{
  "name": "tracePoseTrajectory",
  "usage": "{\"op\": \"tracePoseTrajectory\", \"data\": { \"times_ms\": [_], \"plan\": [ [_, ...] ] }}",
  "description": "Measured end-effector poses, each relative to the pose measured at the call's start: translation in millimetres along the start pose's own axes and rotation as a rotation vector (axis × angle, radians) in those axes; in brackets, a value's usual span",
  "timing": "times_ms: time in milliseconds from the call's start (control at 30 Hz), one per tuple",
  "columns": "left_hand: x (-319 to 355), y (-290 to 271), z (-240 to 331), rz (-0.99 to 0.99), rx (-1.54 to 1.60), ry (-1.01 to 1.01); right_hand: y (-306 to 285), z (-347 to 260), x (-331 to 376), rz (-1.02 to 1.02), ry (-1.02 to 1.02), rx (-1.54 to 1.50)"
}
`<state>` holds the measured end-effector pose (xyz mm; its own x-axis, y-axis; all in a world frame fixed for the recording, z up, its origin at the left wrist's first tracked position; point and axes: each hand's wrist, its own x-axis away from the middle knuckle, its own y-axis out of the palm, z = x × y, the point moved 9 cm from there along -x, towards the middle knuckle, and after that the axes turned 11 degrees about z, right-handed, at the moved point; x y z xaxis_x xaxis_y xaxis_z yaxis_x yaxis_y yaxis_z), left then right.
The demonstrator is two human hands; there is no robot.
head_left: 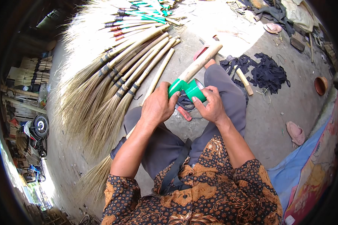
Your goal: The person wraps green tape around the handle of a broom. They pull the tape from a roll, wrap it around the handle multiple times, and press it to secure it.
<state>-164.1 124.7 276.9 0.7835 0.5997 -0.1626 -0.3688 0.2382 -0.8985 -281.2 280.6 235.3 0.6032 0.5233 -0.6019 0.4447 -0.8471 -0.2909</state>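
A: Where are the hands?

B: The left hand (158,107) grips a broom handle (199,63), fingers closed around its green-taped part. The right hand (211,105) pinches a green tape roll (193,90) touching that handle.

A: How does the handle lie?

B: It runs up and right, away from the body, across the lap.

A: Other brooms?

B: About eight finished brooms (112,86) fan out on the ground, left.

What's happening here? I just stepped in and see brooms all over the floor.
A seated person is working on a broom. The left hand grips its wooden handle where green tape is wound on; the right hand holds the green tape roll against it. A row of grass brooms lies on the concrete floor to the left, with dark cloth scraps to the right.
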Motion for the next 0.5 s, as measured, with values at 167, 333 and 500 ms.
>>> {"op": "tracePoseTrajectory", "data": {
  "times_ms": [167, 333, 500],
  "plan": [
    [-2.3, -0.4, 3.4, -0.043, -0.023, -0.088, -1.0, -5.0, 0.4, 0.012, -0.021, -0.013],
    [-5.8, -6.4, 6.8, -0.008, -0.043, -0.085, -2.1, -8.6, -0.4, 0.016, -0.01, -0.01],
    [-6.7, -5.6, 6.2, 0.019, -0.038, -0.044, -4.8, -10.6, -1.6, 0.019, -0.005, -0.011]
  ]
}}
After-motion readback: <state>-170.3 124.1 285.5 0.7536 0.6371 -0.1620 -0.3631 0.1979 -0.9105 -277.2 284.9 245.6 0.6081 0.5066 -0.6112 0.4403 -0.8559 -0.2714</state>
